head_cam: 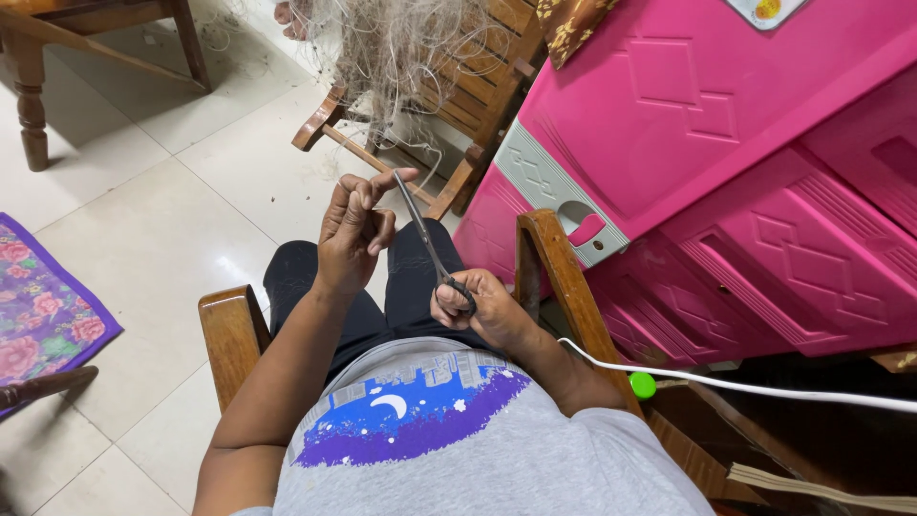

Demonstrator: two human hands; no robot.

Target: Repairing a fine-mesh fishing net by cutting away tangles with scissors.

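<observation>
Far left there's a purple floral cloth mat [43, 306] on the pale tiled floor [181, 191], plus the turned leg of a dark wooden table [31, 96] up in the corner. Nothing going on over there.

The person sits in a brown wooden armchair [229, 334], grey printed t-shirt, dark trousers. The left hand [351, 234] is raised over the lap with fingers curled in and pinched together near the tips, index finger sticking up a bit. It looks like it's pinching a very fine strand, but honestly the thread is too thin to see at the fingertips, so I can't swear to it.

Just right of that, the right hand [478, 306] is wrapped around the handles of a pair of slim dark metal scissors [425, 239], fingers closed through the loops. The blades point up toward the left hand's fingertips and look shut or nearly shut; the tip sits just beside that raised index finger.

Behind both hands a big tangle of pale, fine fishing-type netting [401, 48] is draped over a second slatted wooden chair [468, 105]. It's still one large messy bundle, so my guess is most of the trimming is still ahead, and I see no pile of cut pieces.

Right side is a bright pink plastic cabinet [745, 191] with a white cable [745, 387] running along below.
</observation>
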